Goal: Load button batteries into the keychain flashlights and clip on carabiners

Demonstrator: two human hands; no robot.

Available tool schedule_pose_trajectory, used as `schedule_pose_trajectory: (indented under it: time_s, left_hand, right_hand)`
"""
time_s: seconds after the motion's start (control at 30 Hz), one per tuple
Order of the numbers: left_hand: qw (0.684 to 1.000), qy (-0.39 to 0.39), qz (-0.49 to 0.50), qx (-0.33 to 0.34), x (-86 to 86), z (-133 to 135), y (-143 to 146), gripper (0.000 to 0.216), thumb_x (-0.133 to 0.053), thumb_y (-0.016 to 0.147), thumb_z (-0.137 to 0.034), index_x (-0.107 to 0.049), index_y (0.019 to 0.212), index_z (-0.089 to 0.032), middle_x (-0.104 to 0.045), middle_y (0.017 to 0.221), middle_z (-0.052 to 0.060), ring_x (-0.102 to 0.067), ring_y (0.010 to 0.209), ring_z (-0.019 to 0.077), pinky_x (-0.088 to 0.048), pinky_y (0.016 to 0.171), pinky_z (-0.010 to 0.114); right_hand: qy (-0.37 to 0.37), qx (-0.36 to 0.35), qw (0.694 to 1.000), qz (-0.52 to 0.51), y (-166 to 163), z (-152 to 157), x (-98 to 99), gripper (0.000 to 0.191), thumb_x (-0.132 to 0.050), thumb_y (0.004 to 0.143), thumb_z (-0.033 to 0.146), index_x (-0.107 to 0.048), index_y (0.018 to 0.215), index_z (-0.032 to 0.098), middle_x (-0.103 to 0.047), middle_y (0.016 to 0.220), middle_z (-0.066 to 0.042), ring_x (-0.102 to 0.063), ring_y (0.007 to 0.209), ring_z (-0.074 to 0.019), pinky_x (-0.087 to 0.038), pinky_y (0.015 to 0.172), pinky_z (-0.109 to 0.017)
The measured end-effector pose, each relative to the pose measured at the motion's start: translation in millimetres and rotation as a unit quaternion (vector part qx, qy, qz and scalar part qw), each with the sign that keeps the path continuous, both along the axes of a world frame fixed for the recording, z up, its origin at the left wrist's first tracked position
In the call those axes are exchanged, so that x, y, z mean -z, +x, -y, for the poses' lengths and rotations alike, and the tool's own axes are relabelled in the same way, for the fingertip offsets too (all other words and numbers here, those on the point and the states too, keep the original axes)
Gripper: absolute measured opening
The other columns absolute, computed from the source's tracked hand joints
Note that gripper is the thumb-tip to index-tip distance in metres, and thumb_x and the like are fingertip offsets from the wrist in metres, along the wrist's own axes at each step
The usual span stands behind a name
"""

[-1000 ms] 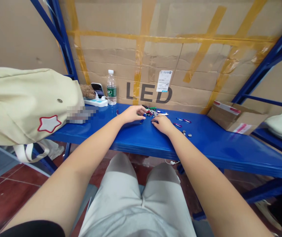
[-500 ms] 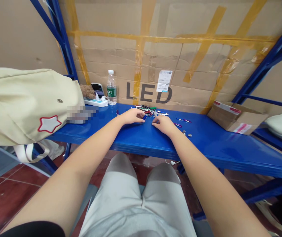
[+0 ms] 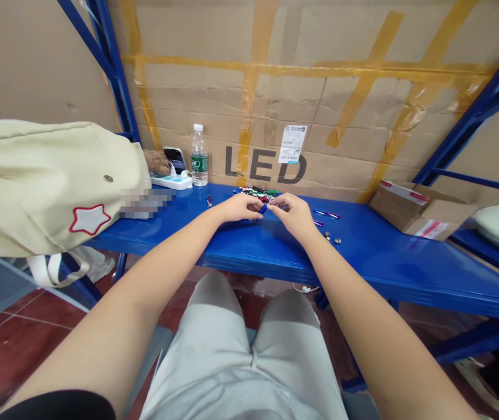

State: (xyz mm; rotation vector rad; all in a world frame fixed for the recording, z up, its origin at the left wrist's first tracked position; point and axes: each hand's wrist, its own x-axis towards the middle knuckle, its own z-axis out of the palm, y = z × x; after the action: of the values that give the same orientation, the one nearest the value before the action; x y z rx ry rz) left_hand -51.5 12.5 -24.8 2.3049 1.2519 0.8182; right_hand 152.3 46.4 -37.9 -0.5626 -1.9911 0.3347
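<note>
My left hand [image 3: 244, 207] is closed around a short blue tube [image 3: 263, 208], held just above the table. My right hand [image 3: 292, 211] pinches at the tube's right end, thumb and forefinger pressed together. Whatever lies between those fingertips is too small to make out. Behind both hands spreads a pile of slim, shiny pieces [image 3: 256, 191] in green, red, blue and silver, partly covered by the fingers. Right of my right hand lie slim purple and blue pieces [image 3: 327, 214]. Nearer the front are small round silver parts [image 3: 337, 240].
On the blue table [image 3: 363, 256], a water bottle [image 3: 199, 157] and a power strip [image 3: 171, 181] with a phone [image 3: 174, 158] stand at the back left. A cream bag [image 3: 52, 181] fills the left side. A cardboard box [image 3: 420, 207] sits at the right, and a large carton [image 3: 345, 116] rises behind.
My right hand has moved left and slightly up, closing the gap to the blue tube. My left hand still holds the tube, now tilted a little and shifted slightly right.
</note>
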Motion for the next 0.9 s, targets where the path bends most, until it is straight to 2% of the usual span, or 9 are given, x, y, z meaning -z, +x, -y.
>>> schedule_pose_trajectory:
  time_s: [0.2,0.3,0.37,0.43,0.53,0.6,0.67,0.77,0.9]
  left_hand:
    - [1.000,0.011,-0.014,0.004,0.1,0.9,0.2,0.034,-0.067,0.074,-0.037,-0.071,0.099,-0.014,-0.073,0.090,0.005,-0.065,0.084,0.0196,-0.049,0.075,0.029]
    - [1.000,0.015,-0.014,0.000,-0.3,-1.2,-4.3,0.032,-0.067,0.074,-0.037,-0.071,0.096,-0.014,-0.072,0.086,0.004,-0.065,0.081,0.0188,-0.048,0.073,0.028]
    - [0.997,0.057,-0.030,-0.034,-1.1,-4.3,-11.0,0.026,-0.067,0.073,-0.033,-0.071,0.092,-0.014,-0.070,0.081,0.002,-0.063,0.077,0.0179,-0.046,0.070,0.027]
    - [0.989,0.110,-0.049,-0.088,-1.9,-7.6,-19.8,0.020,-0.067,0.071,-0.027,-0.070,0.086,-0.014,-0.067,0.075,0.001,-0.059,0.072,0.0167,-0.043,0.068,0.027]
    - [0.979,0.140,-0.054,-0.140,-2.0,-10.5,-31.9,0.013,-0.066,0.071,-0.023,-0.069,0.080,-0.014,-0.065,0.071,0.000,-0.056,0.068,0.0157,-0.041,0.066,0.026]
    - [0.979,0.136,-0.053,-0.144,-1.4,-10.4,-36.4,0.011,-0.065,0.071,-0.024,-0.068,0.077,-0.014,-0.064,0.070,0.000,-0.056,0.067,0.0155,-0.040,0.065,0.026]
    - [0.980,0.132,-0.059,-0.138,-0.9,-9.4,-37.5,0.010,-0.065,0.071,-0.023,-0.067,0.075,-0.014,-0.064,0.070,0.000,-0.056,0.067,0.0155,-0.040,0.065,0.026]
    - [0.982,0.125,-0.063,-0.130,-0.7,-8.5,-35.7,0.010,-0.065,0.070,-0.023,-0.068,0.076,-0.015,-0.065,0.072,0.001,-0.056,0.069,0.0158,-0.040,0.065,0.026]
    - [0.984,0.118,-0.058,-0.121,-0.3,-9.5,-33.8,0.013,-0.068,0.067,-0.025,-0.068,0.076,-0.015,-0.065,0.070,0.000,-0.057,0.068,0.0162,-0.041,0.065,0.026]
  right_hand:
    - [0.020,-0.007,0.999,0.038,1.0,-0.7,3.1,0.005,-0.066,0.080,0.023,-0.069,0.076,0.020,-0.068,0.081,-0.003,-0.061,0.076,-0.0177,-0.049,0.072,-0.032]
    - [0.003,0.016,0.998,0.066,0.6,0.1,2.5,0.008,-0.064,0.082,0.023,-0.071,0.084,0.020,-0.069,0.087,-0.004,-0.062,0.080,-0.0177,-0.050,0.076,-0.031]
    - [-0.026,0.061,0.993,0.096,-2.3,-1.7,1.2,0.016,-0.059,0.086,0.022,-0.070,0.097,0.018,-0.070,0.097,-0.006,-0.063,0.082,-0.0168,-0.050,0.079,-0.031]
    - [-0.048,0.098,0.985,0.136,-8.6,-6.5,-0.2,0.020,-0.057,0.086,0.018,-0.070,0.101,0.017,-0.070,0.102,-0.007,-0.063,0.085,-0.0169,-0.049,0.082,-0.031]
    - [-0.062,0.098,0.972,0.202,-25.0,-17.3,-0.8,0.010,-0.065,0.078,0.016,-0.073,0.085,0.017,-0.072,0.092,-0.006,-0.064,0.085,-0.0198,-0.048,0.080,-0.030]
    - [-0.074,0.099,0.964,0.236,-38.1,-23.9,0.4,0.004,-0.070,0.075,0.020,-0.073,0.077,0.018,-0.073,0.084,-0.006,-0.065,0.082,-0.0215,-0.047,0.077,-0.030]
    - [-0.086,0.109,0.958,0.252,-49.2,-28.4,2.7,0.006,-0.071,0.075,0.024,-0.073,0.074,0.019,-0.073,0.080,-0.007,-0.065,0.079,-0.0225,-0.047,0.073,-0.031]
    - [-0.101,0.120,0.954,0.255,-56.1,-30.9,6.2,0.008,-0.070,0.075,0.022,-0.073,0.068,0.020,-0.073,0.077,-0.007,-0.066,0.078,-0.0234,-0.046,0.073,-0.031]
    - [-0.119,0.112,0.961,0.222,-46.1,-28.0,5.3,0.008,-0.071,0.074,0.021,-0.073,0.066,0.019,-0.073,0.074,-0.006,-0.066,0.076,-0.0225,-0.048,0.073,-0.031]
